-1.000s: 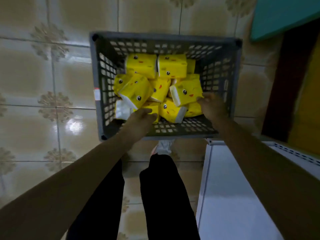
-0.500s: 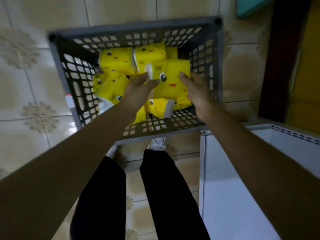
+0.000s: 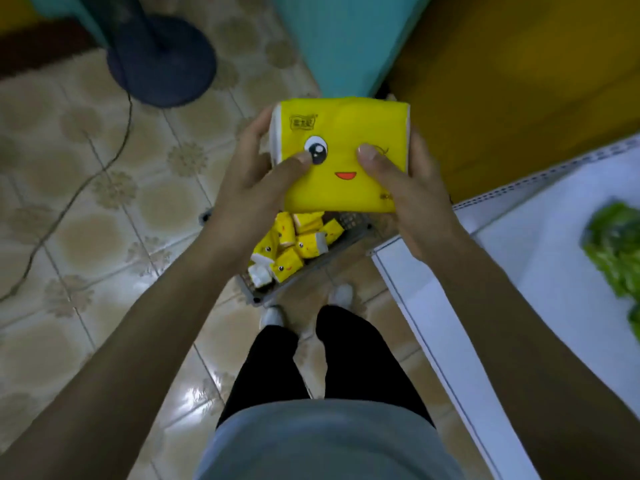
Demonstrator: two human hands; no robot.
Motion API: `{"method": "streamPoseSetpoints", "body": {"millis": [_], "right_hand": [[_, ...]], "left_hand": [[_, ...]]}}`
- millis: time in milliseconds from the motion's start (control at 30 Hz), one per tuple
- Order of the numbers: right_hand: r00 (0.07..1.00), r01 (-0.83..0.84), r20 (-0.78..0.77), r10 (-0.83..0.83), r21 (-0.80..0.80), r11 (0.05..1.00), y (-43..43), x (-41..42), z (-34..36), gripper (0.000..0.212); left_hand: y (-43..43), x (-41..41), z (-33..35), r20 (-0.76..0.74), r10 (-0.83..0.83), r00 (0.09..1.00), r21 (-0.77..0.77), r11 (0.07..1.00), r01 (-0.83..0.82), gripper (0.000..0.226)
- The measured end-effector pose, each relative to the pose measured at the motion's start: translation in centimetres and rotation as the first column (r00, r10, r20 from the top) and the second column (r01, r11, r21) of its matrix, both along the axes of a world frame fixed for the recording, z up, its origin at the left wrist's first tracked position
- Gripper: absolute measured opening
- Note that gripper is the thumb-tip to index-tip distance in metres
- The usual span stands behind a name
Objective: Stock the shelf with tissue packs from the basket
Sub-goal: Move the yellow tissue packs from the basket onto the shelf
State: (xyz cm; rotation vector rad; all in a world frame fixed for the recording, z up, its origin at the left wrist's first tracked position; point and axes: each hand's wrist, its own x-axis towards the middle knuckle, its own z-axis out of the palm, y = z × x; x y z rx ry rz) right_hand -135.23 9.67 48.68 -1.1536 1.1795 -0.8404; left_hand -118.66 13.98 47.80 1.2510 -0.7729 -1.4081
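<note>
Fingers (image 3: 257, 133) of your left hand (image 3: 249, 188) and right hand (image 3: 415, 199) grip the pack (image 3: 349, 126) at its ends, long axis crosswise; shelf (image 3: 512, 289) lies rightward, nearer the right hand.

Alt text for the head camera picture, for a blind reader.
The left hand and right hand hold a yellow tissue pack with a cartoon face above the basket of more packs on the tiled floor. A white shelf with green items is at right.

The tissue pack (image 3: 346, 133) is showing bright yellow with a cartoon face; the floor (image 3: 86, 220) is showing beige floral tiles.
</note>
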Motion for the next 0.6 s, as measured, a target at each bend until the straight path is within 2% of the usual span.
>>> {"method": "streamPoseSetpoints", "body": {"millis": [67,167,233,300,400,500,600], "right_hand": [[0.997,0.074,-0.022,-0.075,-0.069,0.995,2.8,-2.2,3.7,0.056],[0.978,0.205,0.014,-0.206,-0.201,0.958,6.9,-6.4,8.4,0.039],[0.959,0.282,0.041,-0.282,-0.284,0.916,10.1,-9.3,11.4,0.036],[0.927,0.367,0.058,-0.371,-0.348,0.863,13.7,-12.6,14.1,0.038],[0.837,0.522,0.102,-0.537,-0.446,0.728,19.7,-18.9,18.1,0.043],[0.756,0.581,0.074,-0.650,-0.533,0.615,27.4,-26.2,21.6,0.039],[0.723,0.553,-0.036,-0.690,-0.568,0.610,36.3,-33.5,24.6,0.047]], "left_hand": [[1.4,-1.9,3.3,-0.005,-0.078,0.997,-0.044,0.996,0.078,0.051],[3.3,-5.9,7.1,0.016,-0.205,0.979,-0.152,0.967,0.205,0.049],[4.5,-9.1,9.5,0.023,-0.279,0.960,-0.239,0.931,0.277,0.048],[6.0,-12.9,12.2,0.050,-0.382,0.923,-0.331,0.865,0.376,0.046],[9.2,-20.1,16.6,0.078,-0.502,0.861,-0.461,0.748,0.478,0.047],[14.3,-28.6,20.2,0.117,-0.606,0.787,-0.562,0.613,0.555,0.048],[20.2,-36.5,23.1,0.106,-0.725,0.680,-0.587,0.507,0.631,0.062]]}}
